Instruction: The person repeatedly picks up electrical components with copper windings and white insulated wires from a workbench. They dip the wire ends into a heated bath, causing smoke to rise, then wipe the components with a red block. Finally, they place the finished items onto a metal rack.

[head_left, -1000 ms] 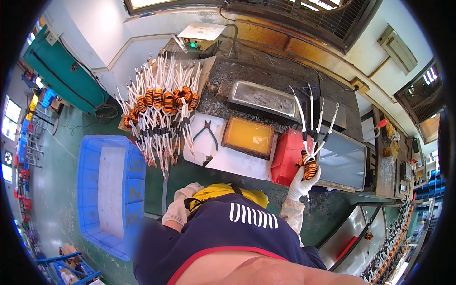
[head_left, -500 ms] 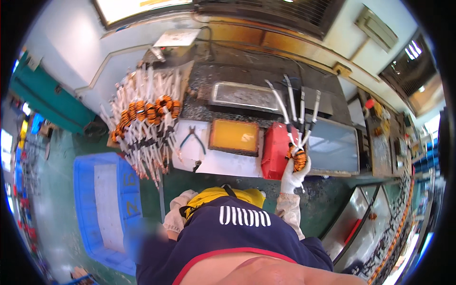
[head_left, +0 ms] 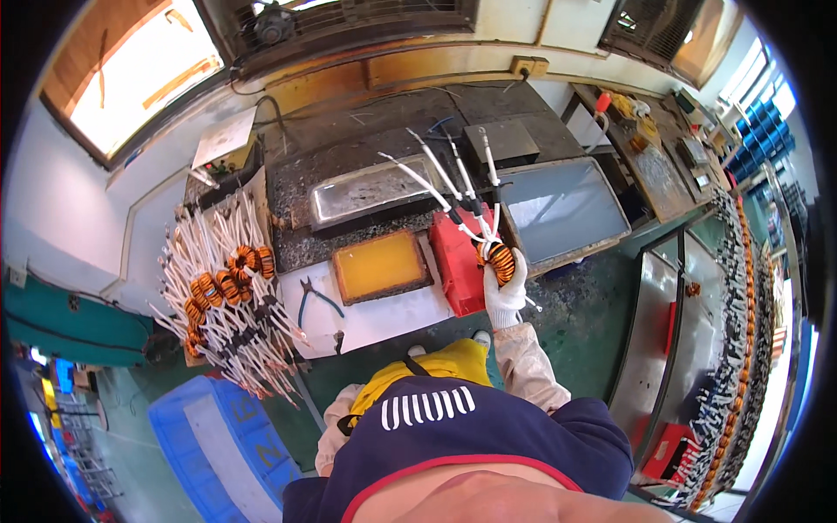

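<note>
My right hand (head_left: 508,301), in a white glove, grips an orange-and-black wound ring coil (head_left: 499,261) from its right side. White-sleeved leads (head_left: 466,170) with dark bands rise from the coil and fan out away from me; a short one pokes out below the hand. Coil and hand are at the right side of a red box (head_left: 458,270), the leads passing over its far corner. Of my left arm only a pale sleeve (head_left: 331,431) shows beside my body; the left hand itself is hidden.
Similar coils (head_left: 228,286) are heaped at the bench's left. Pliers (head_left: 303,307) lie on white sheeting beside a yellow-filled tray (head_left: 388,293). Behind is a metal-rimmed trough (head_left: 384,220); right, a grey-blue basin (head_left: 575,254). A blue crate (head_left: 244,418) stands lower left, a metal rack (head_left: 641,340) right.
My view has turned toward the right, shifting the bench leftward in the picture. The right hand still holds the coil, its leads now leaning further left. The left sleeve has drawn in against my body.
</note>
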`<act>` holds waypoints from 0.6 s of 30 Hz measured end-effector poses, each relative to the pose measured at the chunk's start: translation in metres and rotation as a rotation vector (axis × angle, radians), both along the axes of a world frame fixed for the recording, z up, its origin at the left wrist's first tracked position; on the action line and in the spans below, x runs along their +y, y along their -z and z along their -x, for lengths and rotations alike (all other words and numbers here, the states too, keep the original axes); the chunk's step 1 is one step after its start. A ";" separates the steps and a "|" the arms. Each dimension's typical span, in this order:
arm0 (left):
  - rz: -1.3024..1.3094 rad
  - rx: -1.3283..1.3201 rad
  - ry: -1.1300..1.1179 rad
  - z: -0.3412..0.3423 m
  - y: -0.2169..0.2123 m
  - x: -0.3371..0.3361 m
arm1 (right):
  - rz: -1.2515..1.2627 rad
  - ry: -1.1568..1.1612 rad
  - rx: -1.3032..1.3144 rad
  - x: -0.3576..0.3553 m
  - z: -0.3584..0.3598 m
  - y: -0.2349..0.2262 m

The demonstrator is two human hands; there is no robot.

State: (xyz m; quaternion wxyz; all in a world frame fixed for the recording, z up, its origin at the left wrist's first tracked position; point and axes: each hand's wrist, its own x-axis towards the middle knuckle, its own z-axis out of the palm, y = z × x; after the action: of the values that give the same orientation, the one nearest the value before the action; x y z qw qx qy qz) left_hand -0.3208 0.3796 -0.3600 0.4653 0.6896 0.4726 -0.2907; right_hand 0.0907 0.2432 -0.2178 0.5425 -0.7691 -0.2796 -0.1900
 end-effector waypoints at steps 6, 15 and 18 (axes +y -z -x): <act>-0.131 -0.124 -0.035 -0.020 0.006 0.021 | -0.029 -0.021 -0.012 0.012 0.005 -0.019; 0.350 -0.824 -0.139 -0.199 -0.163 -0.019 | -0.025 -0.024 0.032 -0.009 0.002 -0.026; 0.416 -0.941 -0.165 -0.238 -0.168 -0.031 | -0.026 -0.029 0.021 -0.009 0.006 -0.031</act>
State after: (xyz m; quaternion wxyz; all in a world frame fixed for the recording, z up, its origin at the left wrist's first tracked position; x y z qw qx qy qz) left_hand -0.0827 0.3491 -0.1916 0.7759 0.5992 0.1973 0.0005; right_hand 0.0846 0.2347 -0.1869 0.5582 -0.7595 -0.2828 -0.1777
